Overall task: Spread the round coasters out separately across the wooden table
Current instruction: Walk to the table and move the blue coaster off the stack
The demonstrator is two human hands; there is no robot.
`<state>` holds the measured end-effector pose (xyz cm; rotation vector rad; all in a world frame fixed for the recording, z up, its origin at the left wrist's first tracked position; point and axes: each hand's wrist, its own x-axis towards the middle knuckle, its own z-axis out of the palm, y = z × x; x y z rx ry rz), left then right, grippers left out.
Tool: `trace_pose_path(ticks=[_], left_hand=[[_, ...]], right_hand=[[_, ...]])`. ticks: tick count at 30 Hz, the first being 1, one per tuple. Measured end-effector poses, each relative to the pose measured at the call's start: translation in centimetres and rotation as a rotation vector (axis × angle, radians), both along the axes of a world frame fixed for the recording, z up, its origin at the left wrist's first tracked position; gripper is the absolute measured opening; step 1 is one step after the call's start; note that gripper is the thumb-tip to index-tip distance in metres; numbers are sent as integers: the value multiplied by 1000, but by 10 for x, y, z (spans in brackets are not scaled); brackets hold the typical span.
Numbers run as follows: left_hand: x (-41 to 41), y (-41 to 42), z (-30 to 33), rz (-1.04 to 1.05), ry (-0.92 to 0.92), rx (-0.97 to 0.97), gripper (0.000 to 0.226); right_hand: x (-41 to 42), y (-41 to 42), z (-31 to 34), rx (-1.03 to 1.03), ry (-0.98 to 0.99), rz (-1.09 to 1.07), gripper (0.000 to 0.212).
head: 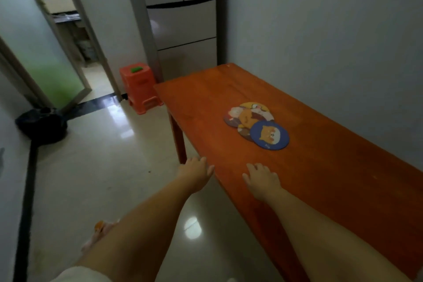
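Several round cartoon coasters lie overlapping in one pile on the wooden table [332, 178], near its middle. A blue coaster [269, 135] with an orange animal sits on top at the near end; an orange one [248, 118], a yellow one [251, 105] and a dark one [232, 118] show behind it. My left hand [196, 173] hovers at the table's left edge, fingers apart, holding nothing. My right hand [262, 179] is over the tabletop, palm down, fingers spread, a short way in front of the pile and not touching it.
The table stands against a white wall [332, 41] on its right. An orange plastic stool [139, 87] with a green object on it stands beyond the table's far left corner, by a refrigerator [183, 30]. A black bag [42, 125] lies on the glossy floor by an open doorway.
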<state>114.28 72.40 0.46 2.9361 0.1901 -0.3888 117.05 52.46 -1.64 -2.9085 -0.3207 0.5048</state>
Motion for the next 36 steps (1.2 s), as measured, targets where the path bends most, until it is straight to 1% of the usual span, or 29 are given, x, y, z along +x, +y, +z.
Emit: trace_pose_path(ticks=[5, 8, 10, 15, 18, 21, 23, 24, 26, 27, 29, 30, 31, 32, 33, 34, 35, 36], left_hand=[[98, -17, -8, -104, 66, -16, 53], [153, -33, -13, -221, 106, -13, 53], [188, -45, -20, -295, 144, -13, 54], [267, -69, -42, -506, 247, -90, 55], [308, -76, -53, -576, 318, -126, 62], [339, -85, -61, -502, 275, -156, 49], [353, -92, -67, -439, 343, -169, 40], [358, -96, -70, -385, 363, -226, 35], [363, -101, -73, -188, 405, -380, 25], [365, -103, -72, -88, 420, -513, 31], [367, -107, -70, -219, 443, -417, 41], [368, -109, -72, -220, 447, -399, 42], [367, -108, -73, -215, 448, -408, 41], [367, -109, -77, -212, 461, -447, 40], [367, -108, -78, -199, 480, -476, 37], [367, -107, -79, -180, 498, -503, 36], [366, -106, -78, -172, 509, -524, 36], [365, -104, -77, -154, 530, -553, 39]], right_hand=[[63, -26, -10, -24, 79, -143, 51], [98, -42, -16, -15, 98, -254, 52], [117, -53, -22, 7, 96, -364, 52], [152, -67, -35, 58, 108, -686, 51], [168, -60, -38, 179, 141, -950, 54], [185, -53, -45, 322, 154, -1199, 56], [196, -52, -50, 377, 157, -1343, 55], [200, -52, -52, 394, 161, -1404, 55], [208, -55, -54, 408, 166, -1483, 52], [212, -56, -55, 416, 170, -1501, 49], [219, -56, -58, 440, 176, -1523, 45], [222, -56, -58, 446, 174, -1524, 42], [223, -56, -60, 450, 165, -1528, 33], [224, -56, -62, 444, 161, -1521, 16], [224, -56, -64, 439, 139, -1522, 20], [225, -57, -66, 436, 128, -1538, 35], [224, -56, -65, 444, 129, -1543, 40], [223, -56, -61, 474, 120, -1543, 35]])
